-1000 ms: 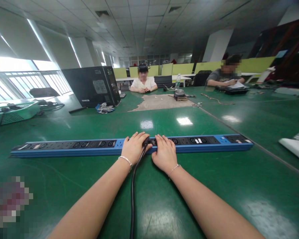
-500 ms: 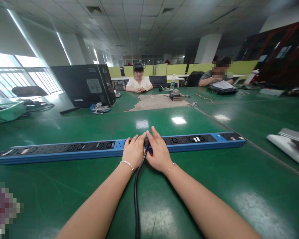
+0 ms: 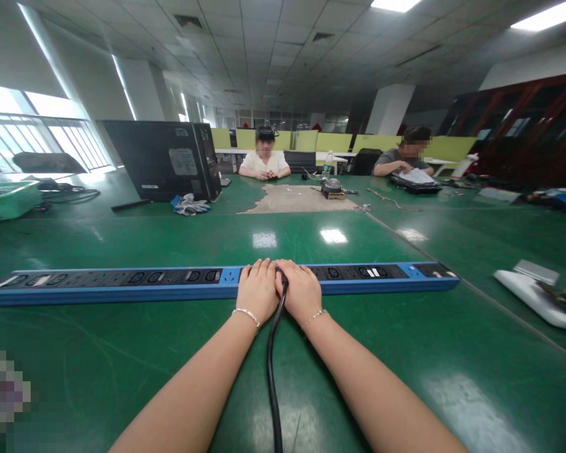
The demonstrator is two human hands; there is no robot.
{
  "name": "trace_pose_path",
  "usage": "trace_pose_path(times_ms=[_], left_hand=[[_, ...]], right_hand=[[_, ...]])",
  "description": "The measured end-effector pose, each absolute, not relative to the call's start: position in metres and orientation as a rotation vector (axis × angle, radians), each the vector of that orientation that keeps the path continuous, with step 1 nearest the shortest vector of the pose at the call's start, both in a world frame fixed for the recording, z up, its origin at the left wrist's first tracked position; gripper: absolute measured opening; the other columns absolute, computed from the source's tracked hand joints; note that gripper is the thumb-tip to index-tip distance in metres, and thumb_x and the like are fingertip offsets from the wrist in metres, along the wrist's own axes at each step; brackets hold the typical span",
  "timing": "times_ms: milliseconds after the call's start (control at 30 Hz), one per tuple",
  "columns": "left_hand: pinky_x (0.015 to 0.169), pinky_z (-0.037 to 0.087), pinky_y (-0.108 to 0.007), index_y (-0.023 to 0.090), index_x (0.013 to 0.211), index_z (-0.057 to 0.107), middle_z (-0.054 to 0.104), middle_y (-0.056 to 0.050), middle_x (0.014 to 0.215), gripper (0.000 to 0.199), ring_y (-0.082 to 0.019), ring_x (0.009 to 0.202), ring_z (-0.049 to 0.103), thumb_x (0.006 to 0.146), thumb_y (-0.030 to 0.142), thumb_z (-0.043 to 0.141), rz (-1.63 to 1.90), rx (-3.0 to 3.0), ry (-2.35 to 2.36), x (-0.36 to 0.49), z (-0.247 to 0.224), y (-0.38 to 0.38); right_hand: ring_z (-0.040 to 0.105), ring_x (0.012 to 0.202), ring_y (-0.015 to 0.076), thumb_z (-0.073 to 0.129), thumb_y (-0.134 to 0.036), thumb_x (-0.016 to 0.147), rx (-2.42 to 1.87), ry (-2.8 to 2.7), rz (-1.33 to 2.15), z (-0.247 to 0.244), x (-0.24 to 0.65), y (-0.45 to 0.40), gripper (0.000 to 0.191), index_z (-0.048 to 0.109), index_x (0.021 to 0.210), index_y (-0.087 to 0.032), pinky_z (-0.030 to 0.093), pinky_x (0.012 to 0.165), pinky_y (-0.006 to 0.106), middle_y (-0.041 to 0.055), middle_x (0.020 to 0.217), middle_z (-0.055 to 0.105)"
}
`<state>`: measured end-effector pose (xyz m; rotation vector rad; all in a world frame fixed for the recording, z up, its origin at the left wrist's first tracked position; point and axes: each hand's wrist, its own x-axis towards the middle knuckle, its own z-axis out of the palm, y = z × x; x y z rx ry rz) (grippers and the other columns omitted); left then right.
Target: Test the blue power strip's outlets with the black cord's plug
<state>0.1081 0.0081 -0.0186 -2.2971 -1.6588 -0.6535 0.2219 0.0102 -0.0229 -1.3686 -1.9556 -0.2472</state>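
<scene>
Power strip, one, blue-edged with black face; lying crosswise on the green bench before you, left end cut off at the frame edge.
Your left hand: palm down over the strip, fingers together and bent across its face; whether it grips anything, you cannot tell.
Your right hand: curled beside it, thumb side against the plug; a firm grip cannot be confirmed.
Cable: one, black, running from the plug toward you, far end out of frame.
Step in hand, as judged: working the plug at a socket of the strip; whether seating or freeing it, unclear.
Next move, as judged: calls on you to hold the strip steady and bear on the plug in line with the socket.
Hidden: socket beneath your hands, plug's working end, most of both thumbs; blurred object, lower left, masked in blocks and not identifiable
</scene>
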Motion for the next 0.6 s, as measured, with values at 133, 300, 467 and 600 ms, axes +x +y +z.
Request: trace_pose_path(times_ms=[133, 300, 467, 600], left_hand=[[0.103, 0.031, -0.045, 0.014, 0.125, 0.051, 0.053, -0.011, 0.132, 0.043, -0.026, 0.123, 0.045, 0.091, 0.025, 0.028, -0.636, -2.315, -1.653, 0.1072, -0.0185, 0.0076], [0.103, 0.031, -0.045, 0.012, 0.127, 0.049, 0.053, -0.011, 0.132, 0.045, -0.026, 0.124, 0.044, 0.09, 0.024, 0.027, -0.633, -2.312, -1.666, 0.1071, -0.0181, 0.0075], [0.103, 0.031, -0.045, 0.012, 0.127, 0.049, 0.052, -0.011, 0.133, 0.045, -0.026, 0.124, 0.044, 0.09, 0.024, 0.028, -0.616, -2.321, -1.671, 0.1081, -0.0174, 0.0072], [0.102, 0.031, -0.045, 0.012, 0.128, 0.048, 0.052, -0.011, 0.133, 0.045, -0.026, 0.124, 0.044, 0.089, 0.023, 0.028, -0.604, -2.319, -1.669, 0.108, -0.0181, 0.0076]], right_hand=[[0.058, 0.107, 0.0155, 0.042, -0.027, 0.088, -1.438, -1.908, -0.192, -0.0228, 0.2193, 0.0127, 0.03, 0.061, 0.111, -0.023, 0.037, 0.097, 0.033, 0.0024, 0.113, 0.066], [0.053, 0.114, 0.0225, 0.044, -0.037, 0.087, -1.594, -1.808, -0.215, -0.0207, 0.2156, 0.0131, 0.038, 0.061, 0.113, -0.015, 0.035, 0.099, 0.038, 0.0106, 0.114, 0.065], [0.049, 0.12, 0.0245, 0.041, -0.036, 0.088, -1.594, -1.845, -0.205, -0.0205, 0.2169, 0.0127, 0.039, 0.059, 0.116, -0.015, 0.033, 0.099, 0.041, 0.0103, 0.124, 0.059], [0.053, 0.115, 0.0231, 0.04, -0.034, 0.089, -1.578, -1.813, -0.143, -0.0209, 0.2159, 0.0137, 0.038, 0.061, 0.112, -0.013, 0.031, 0.101, 0.041, 0.0101, 0.115, 0.064]])
